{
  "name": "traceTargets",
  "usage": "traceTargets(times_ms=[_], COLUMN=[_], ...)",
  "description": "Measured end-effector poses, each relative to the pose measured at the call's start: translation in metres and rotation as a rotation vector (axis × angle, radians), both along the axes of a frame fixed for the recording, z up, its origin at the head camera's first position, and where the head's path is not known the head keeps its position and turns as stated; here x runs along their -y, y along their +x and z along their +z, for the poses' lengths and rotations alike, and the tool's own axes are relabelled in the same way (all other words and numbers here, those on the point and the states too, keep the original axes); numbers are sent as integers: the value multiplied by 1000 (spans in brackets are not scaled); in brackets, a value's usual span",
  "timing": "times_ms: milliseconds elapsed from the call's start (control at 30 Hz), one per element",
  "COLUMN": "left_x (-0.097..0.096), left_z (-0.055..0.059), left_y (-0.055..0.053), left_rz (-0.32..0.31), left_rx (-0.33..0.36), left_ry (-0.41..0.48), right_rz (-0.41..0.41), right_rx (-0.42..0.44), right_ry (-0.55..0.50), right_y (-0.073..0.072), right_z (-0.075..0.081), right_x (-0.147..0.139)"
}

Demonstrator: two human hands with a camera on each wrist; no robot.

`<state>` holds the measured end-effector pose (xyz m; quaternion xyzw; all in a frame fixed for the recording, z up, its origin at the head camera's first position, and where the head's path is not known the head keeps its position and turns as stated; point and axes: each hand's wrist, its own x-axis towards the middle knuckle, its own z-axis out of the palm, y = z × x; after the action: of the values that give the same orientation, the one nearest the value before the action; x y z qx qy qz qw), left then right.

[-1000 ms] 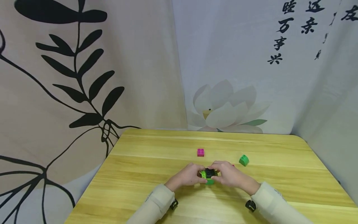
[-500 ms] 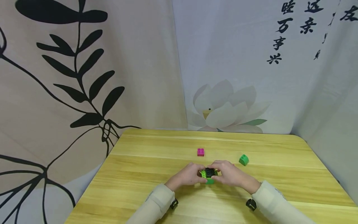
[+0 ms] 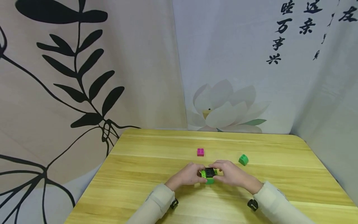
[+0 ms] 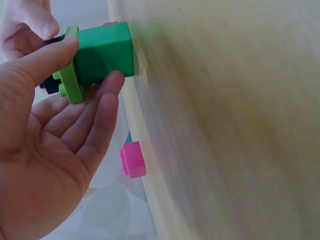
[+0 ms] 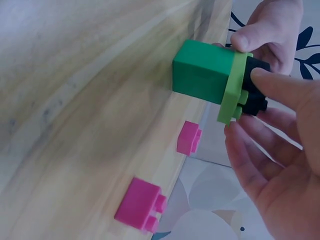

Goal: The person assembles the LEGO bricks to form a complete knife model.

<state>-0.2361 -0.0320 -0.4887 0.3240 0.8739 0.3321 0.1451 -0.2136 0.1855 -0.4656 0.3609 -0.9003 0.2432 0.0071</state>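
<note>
A small stack of building bricks stands on the table between both hands: a tall green block [image 5: 202,70] at the bottom, a lime-green plate [image 5: 231,95] across it, and a black brick [image 3: 209,172] on top. My left hand [image 3: 190,175] holds the stack from its left side, with the thumb at the lime plate and fingertips against the green block in the left wrist view. From the other side my right hand [image 3: 230,175] pinches the black brick; its thumb lies on that brick in the right wrist view. Studs show at the lime plate's ends.
Beyond the hands lies a pink brick [image 3: 200,152], with a green brick [image 3: 243,160] to the right. In the right wrist view a larger-looking pink brick [image 5: 137,202] also lies on the wooden table [image 3: 139,199]. Printed curtains [image 3: 145,77] hang behind the table.
The right hand and wrist have shifted very slightly rightward, and a pink bit seen behind that hand is now covered. The left hand and the stack stay almost still.
</note>
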Motion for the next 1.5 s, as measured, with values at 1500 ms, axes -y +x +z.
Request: traceTargets(times_ms=[1500], left_x=[-1], left_z=[-3], left_y=[2], left_rz=[-3], left_rx=[18], left_ry=[-3], right_rz=[-173], right_rx=[-81], right_ry=[193], right_y=[-18], right_z=[-22], right_x=[-58])
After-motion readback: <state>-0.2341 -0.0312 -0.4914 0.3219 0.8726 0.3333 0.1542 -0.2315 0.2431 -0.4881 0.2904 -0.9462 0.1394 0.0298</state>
